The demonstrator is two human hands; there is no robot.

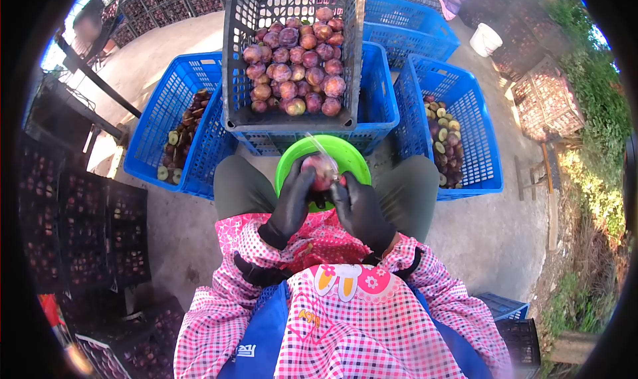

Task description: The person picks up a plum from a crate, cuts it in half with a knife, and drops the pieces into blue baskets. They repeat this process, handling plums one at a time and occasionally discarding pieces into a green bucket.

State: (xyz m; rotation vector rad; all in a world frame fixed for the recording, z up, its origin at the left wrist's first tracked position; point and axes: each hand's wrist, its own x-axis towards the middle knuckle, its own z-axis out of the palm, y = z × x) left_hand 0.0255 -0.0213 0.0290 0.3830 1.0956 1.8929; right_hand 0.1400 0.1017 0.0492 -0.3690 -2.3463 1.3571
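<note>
My left hand [291, 205], in a black glove, is closed around a reddish-purple plum [317, 171] above a bright green bowl [286, 161] between my knees. In my right hand [359, 211], also gloved in black, is a knife [321, 150]; its thin, blurred blade points up and left across the plum. The knife's handle is mostly hidden by the fingers. Straight ahead, a black crate [237, 103] tilts toward me with many whole plums [296, 67] inside.
A blue crate [143, 133] on the left and another blue crate [488, 140] on the right hold cut plums. A further blue crate [385, 106] supports the black one. Stacked dark crates [80, 219] line the left side. A white bucket [486, 40] stands at back right, near a seated person.
</note>
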